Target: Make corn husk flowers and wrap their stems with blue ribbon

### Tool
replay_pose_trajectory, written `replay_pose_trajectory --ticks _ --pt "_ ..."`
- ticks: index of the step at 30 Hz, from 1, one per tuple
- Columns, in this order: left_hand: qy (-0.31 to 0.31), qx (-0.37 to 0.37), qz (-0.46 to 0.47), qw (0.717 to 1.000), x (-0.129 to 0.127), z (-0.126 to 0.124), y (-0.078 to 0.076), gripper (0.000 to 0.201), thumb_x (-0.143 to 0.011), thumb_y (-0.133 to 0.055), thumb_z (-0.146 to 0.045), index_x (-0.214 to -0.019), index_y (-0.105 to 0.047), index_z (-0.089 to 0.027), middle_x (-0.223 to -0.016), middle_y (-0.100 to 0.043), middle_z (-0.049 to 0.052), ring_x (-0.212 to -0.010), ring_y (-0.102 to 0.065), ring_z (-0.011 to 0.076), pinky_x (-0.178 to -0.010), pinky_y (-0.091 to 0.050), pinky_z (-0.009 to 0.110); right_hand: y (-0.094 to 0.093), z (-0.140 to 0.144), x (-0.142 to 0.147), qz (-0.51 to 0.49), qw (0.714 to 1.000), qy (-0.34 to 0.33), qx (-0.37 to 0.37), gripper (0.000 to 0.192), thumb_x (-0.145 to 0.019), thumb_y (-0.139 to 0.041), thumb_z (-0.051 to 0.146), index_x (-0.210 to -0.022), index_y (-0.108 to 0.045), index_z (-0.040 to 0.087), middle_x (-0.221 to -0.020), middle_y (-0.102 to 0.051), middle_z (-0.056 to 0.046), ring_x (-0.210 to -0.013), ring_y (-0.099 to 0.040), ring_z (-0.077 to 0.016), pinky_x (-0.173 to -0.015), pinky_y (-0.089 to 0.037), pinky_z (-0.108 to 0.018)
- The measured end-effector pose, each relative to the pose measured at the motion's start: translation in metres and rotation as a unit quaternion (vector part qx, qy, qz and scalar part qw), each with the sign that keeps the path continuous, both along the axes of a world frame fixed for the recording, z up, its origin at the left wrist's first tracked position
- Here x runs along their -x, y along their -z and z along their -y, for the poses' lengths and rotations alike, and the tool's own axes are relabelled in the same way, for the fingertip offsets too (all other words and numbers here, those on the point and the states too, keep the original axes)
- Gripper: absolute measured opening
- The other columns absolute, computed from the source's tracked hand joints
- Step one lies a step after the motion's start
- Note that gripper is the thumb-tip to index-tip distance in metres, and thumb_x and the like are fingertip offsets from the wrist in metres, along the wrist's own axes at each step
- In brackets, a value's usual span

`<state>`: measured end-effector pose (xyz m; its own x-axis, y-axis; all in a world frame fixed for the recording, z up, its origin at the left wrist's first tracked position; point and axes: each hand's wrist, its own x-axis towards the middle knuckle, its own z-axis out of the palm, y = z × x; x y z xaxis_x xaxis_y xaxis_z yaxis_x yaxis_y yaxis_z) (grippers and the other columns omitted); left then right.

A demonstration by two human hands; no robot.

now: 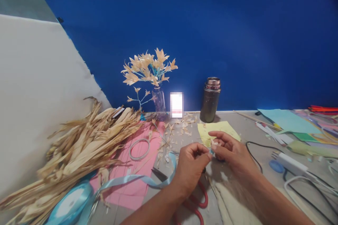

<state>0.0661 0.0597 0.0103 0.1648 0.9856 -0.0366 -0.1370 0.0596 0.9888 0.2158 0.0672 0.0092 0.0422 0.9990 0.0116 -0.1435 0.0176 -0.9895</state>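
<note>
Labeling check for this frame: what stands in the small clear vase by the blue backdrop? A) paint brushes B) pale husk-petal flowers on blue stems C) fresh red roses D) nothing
B: the clear vase holds pale tan husk flowers on light-blue stems, beside the dark flask.

Near the middle of the table, the left hand and the right hand meet fingertip to fingertip, pinching a small pale husk piece wound with light blue ribbon, which trails left to a spool at the near left edge. Red-handled scissors lie under the left wrist, on the near edge of a pink sheet. A heap of dried corn husks lies at left; far back, against the blue board, stand a vase of husk flowers and a dark flask.
</note>
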Motion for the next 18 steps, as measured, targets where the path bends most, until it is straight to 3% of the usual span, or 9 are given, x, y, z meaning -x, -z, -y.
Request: replay_pose_trajectory --ticks 4,8,11,15,18 --pt "-0.030 -0.099 -0.090 0.991 0.000 0.004 -0.002 0.003 -0.071 -0.070 -0.017 -0.069 -0.068 -0.017 -0.068 -0.066 0.000 -0.067 -0.057 0.0132 -0.066 -0.043 0.024 -0.005 0.002 0.004 0.004 1.000 0.008 0.000 0.053 -0.064 -0.085 0.043 -0.105 -0.066 0.017 -0.064 -0.050 0.006 -0.058 -0.044 -0.0110 -0.054 -0.033 -0.024" --pt "-0.055 -0.116 -0.121 0.984 0.001 0.003 0.002 0.006 -0.075 -0.067 -0.018 -0.069 -0.069 -0.017 -0.068 -0.067 0.001 -0.068 -0.058 0.0141 -0.068 -0.045 0.025 -0.003 0.000 0.001 0.010 1.000 0.006 0.000 0.057 -0.067 -0.083 0.053 -0.109 -0.067 0.016 -0.062 -0.050 0.006 -0.055 -0.042 -0.0106 -0.052 -0.031 -0.024" --pt "-0.049 -0.068 -0.059 0.995 0.003 -0.003 0.005 0.010 -0.075 -0.069 -0.024 -0.069 -0.068 -0.016 -0.066 -0.065 0.001 -0.061 -0.054 0.0120 -0.060 -0.044 0.023 0.003 -0.003 -0.005 -0.022 1.000 0.004 0.001 0.058 -0.076 -0.074 0.061 -0.113 -0.068 0.018 -0.070 -0.056 0.002 -0.056 -0.043 -0.0110 -0.052 -0.033 -0.025" --pt "-0.026 0.033 0.041 0.998 0.004 -0.007 0.004 0.020 -0.070 -0.073 -0.033 -0.072 -0.065 -0.015 -0.059 -0.061 -0.001 -0.043 -0.037 0.0056 -0.041 -0.027 0.019 0.006 -0.006 -0.010 -0.066 0.998 -0.012 0.009 0.056 -0.075 -0.074 0.065 -0.104 -0.073 0.018 -0.083 -0.063 -0.004 -0.058 -0.045 -0.0113 -0.051 -0.034 -0.025" --pt "-0.009 0.065 0.092 0.994 0.005 -0.007 0.000 0.028 -0.065 -0.078 -0.036 -0.071 -0.061 -0.015 -0.057 -0.060 -0.002 -0.038 -0.030 0.0027 -0.038 -0.021 0.018 0.004 -0.005 -0.010 -0.064 0.997 -0.033 0.017 0.045 -0.074 -0.078 0.056 -0.094 -0.075 0.016 -0.074 -0.062 -0.003 -0.055 -0.043 -0.0100 -0.051 -0.032 -0.024"
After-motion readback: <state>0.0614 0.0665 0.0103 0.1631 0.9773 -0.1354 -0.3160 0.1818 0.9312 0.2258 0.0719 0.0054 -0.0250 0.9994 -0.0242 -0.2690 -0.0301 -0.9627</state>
